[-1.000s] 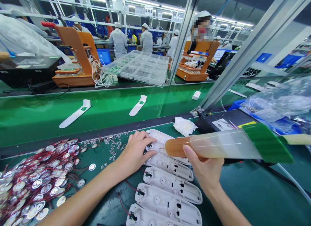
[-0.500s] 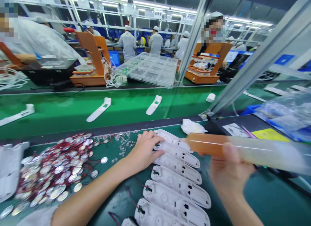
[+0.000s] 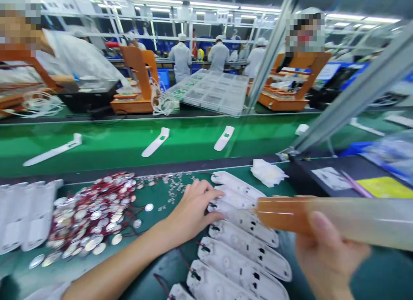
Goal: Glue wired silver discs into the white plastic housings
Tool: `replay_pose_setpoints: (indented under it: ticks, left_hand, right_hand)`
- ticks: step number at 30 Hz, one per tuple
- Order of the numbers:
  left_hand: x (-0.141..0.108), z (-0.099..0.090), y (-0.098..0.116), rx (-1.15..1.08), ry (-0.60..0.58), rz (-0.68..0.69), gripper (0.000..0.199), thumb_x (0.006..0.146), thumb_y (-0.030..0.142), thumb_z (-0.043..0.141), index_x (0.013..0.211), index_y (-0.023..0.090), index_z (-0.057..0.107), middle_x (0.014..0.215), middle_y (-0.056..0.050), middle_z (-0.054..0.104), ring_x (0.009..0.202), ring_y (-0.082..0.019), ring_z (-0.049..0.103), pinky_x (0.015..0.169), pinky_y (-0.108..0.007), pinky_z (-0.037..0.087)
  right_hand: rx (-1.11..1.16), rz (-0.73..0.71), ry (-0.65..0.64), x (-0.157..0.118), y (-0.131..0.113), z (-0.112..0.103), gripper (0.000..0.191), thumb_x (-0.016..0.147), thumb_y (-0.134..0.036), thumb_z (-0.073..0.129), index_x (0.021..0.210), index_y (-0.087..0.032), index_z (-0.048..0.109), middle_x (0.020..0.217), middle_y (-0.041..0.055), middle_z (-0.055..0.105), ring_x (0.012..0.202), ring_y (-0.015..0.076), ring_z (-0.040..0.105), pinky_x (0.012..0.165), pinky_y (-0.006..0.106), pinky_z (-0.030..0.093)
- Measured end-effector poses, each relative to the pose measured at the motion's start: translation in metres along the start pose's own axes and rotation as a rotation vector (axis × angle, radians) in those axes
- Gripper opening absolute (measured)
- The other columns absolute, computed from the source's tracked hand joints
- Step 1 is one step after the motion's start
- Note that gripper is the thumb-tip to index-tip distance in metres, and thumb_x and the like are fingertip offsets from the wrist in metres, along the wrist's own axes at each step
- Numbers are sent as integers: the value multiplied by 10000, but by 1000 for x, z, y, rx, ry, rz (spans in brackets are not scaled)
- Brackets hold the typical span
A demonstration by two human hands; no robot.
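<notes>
Several white plastic housings (image 3: 248, 248) lie side by side in a slanting row on the green bench. My left hand (image 3: 196, 207) rests at the left ends of the upper ones, thumb and fingers apart around the end of a housing. My right hand (image 3: 329, 248) is wrapped round a large tube (image 3: 355, 216) with an amber front end and a cloudy body. The tube's front points left, over the upper housings; its tip is blurred. Left of my left hand lies a heap of round metal discs with red wires (image 3: 97, 214).
More white housings (image 3: 29, 214) lie at the far left. A crumpled white cloth (image 3: 267, 173) is behind the row. Beyond runs a green conveyor (image 3: 190, 149) with white parts. A metal post slants at the right. People in white stand behind.
The view has shifted left, so most things appear farther right. The tube's front has moved down the row, toward me. My left hand remains at the housings' left ends.
</notes>
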State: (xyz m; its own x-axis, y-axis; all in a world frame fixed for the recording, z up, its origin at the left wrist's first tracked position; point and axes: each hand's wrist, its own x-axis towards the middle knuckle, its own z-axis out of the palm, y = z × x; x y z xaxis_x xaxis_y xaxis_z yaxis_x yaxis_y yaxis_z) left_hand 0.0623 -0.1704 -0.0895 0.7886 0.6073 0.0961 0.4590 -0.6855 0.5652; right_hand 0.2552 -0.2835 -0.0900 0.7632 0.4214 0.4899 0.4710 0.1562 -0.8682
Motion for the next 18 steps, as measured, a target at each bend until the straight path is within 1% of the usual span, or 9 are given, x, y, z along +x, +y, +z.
replay_pose_setpoints:
  ticks: [2,4,7,11,16,18]
  left_hand:
    - [0,2,-2,-4,8,20,382,773,252,688,1127,262,546,1013,-27,508,943,-219,442,814,-376,348]
    - [-1,2,-1,4,20,36,346,777,227,684,1097,270,560,993,-19,506,922,-210,443,806,-373,343]
    - [-3,2,2,32,47,48,330,777,207,683,1080,266,567,978,-19,507,900,-202,443,795,-368,336]
    - [-3,2,3,54,57,60,320,778,207,683,1074,263,573,967,-20,507,890,-200,440,781,-362,331]
    - [-3,2,3,48,51,58,320,780,218,682,1079,260,576,962,-20,504,888,-201,440,777,-358,329]
    - [-3,2,3,50,57,63,323,776,213,686,1077,257,577,960,-19,505,891,-200,444,789,-363,327]
  right_hand:
    - [18,30,-2,-5,-3,6,289,671,-443,669,788,-186,610,779,71,642,652,221,602,593,377,512]
    - [52,37,-35,-8,-7,9,291,624,-407,716,767,-174,616,778,71,645,668,216,598,610,380,517]
    - [43,2,-62,-12,-13,12,276,619,-391,724,757,-186,603,790,60,639,696,197,582,618,357,520]
    - [5,-15,-84,-16,-20,15,294,626,-430,710,778,-205,597,827,61,628,723,191,554,645,350,517]
    - [-21,11,-91,-19,-19,17,300,619,-441,715,750,-197,601,832,68,618,719,179,539,632,322,502]
    - [-16,21,-93,-18,-17,17,314,612,-433,723,771,-192,601,848,74,614,719,181,544,624,321,501]
